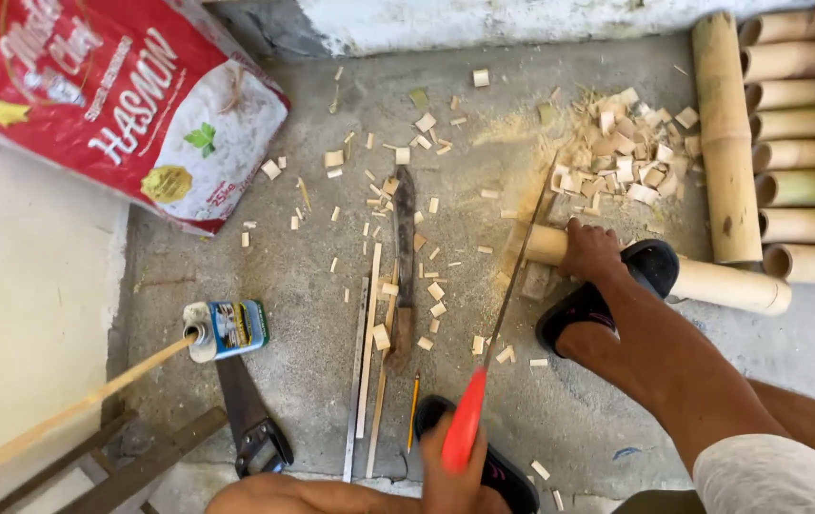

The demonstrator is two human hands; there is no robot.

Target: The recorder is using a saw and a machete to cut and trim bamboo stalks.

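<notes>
Right hand (450, 476) fisted round smooth red saw handle (463, 422); thin blade (522, 247) bites round bamboo pole (712, 281).

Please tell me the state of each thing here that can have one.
saw: blade set across bamboo pole
left hand: closed on saw's red handle
bamboo pole: lying, pinned under foot
can: lying on its side
bamboo tubes: stacked, open ends showing

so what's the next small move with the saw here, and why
Probably draw the saw back toward the body in another stroke. Its blade sits across the bamboo pole near the cut end, a foot pins the pole, the hand grips the red handle, and the pole looks not yet severed.
</notes>
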